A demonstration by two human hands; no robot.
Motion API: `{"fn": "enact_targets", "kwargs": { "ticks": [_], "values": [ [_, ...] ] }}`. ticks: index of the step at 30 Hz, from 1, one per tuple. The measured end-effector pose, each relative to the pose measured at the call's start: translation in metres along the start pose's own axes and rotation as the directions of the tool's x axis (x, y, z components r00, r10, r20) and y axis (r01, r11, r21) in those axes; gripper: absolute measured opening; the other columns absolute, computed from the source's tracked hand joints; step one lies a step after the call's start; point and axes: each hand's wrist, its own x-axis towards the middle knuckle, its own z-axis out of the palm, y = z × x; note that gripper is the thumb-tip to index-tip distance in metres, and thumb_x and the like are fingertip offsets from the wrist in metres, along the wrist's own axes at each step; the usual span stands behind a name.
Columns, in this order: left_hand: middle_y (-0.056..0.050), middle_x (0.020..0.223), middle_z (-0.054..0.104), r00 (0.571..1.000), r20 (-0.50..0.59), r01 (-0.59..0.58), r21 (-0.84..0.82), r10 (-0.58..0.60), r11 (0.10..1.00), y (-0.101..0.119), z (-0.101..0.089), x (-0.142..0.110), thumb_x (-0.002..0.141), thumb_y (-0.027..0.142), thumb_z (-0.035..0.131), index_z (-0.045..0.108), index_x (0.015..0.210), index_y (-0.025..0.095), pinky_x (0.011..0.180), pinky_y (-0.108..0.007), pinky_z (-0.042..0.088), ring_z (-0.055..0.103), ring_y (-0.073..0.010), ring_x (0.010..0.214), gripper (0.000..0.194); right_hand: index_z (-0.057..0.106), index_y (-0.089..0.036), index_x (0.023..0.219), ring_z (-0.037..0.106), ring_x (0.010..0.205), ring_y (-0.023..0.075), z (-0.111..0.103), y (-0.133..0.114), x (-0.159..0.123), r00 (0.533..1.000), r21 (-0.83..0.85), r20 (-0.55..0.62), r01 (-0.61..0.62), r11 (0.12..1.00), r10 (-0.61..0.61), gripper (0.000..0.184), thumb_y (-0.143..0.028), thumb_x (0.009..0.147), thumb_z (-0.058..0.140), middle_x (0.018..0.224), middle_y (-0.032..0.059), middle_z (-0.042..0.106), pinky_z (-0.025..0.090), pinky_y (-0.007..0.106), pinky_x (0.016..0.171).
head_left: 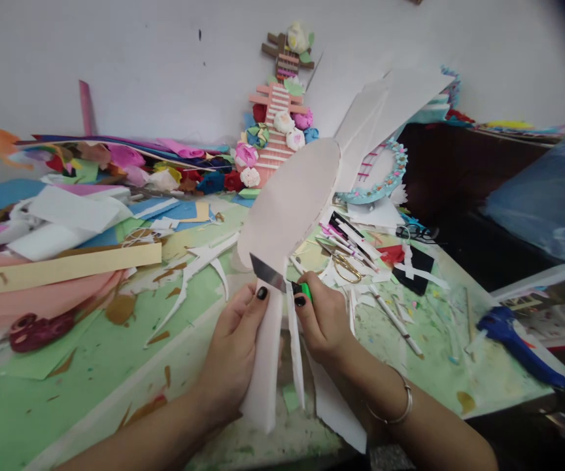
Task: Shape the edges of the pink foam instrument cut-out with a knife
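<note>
My left hand [236,343] is closed on a white foam board [295,196], its thumb lying flat on the narrow lower strip. The board is held up above the table and has a large rounded part at its top. In my right hand [324,317] is a utility knife [269,273] with a green handle. Its wide blade points up and left and lies across the board at the base of the rounded part. A thin white sliver [296,356] hangs under the blade, beside the strip. Fingers behind the board are hidden.
Scissors [346,267], pens [348,239] and white offcuts [194,268] lie on the green table [130,353]. A blue glue gun [522,347] rests at the right edge. Coloured paper [74,216] is piled at left. A flower-decorated paper instrument [277,134] leans against the wall.
</note>
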Motion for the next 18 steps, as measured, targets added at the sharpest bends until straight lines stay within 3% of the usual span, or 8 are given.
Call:
{"fn": "enact_targets", "kwargs": {
  "ticks": [5,18],
  "values": [
    [0.011,0.042,0.043,0.999,-0.041,0.01,0.042,-0.008,0.999,0.004,0.001,-0.003,0.074,0.045,0.069,0.051,0.094,0.024,0.025,-0.016,0.023,0.034,-0.0067,0.024,0.034,0.041,-0.021,0.079,0.046,0.053,0.0144,0.002,0.008,0.001,1.0,-0.048,-0.014,-0.017,0.999,0.017,0.027,-0.039,0.095,0.029,0.059,-0.0016,0.046,0.03,0.026,0.053],
    [0.012,0.044,0.04,0.996,-0.092,0.021,0.033,-0.018,0.999,0.01,0.004,-0.003,0.073,0.042,0.069,0.047,0.094,0.023,0.028,-0.015,0.026,0.034,-0.006,0.028,0.036,0.042,-0.021,0.081,0.048,0.054,0.0156,0.007,0.015,0.003,0.995,-0.048,0.012,-0.103,0.994,0.104,0.031,-0.044,0.096,0.028,0.061,-0.0012,0.048,0.029,0.026,0.054]
  ]
}}
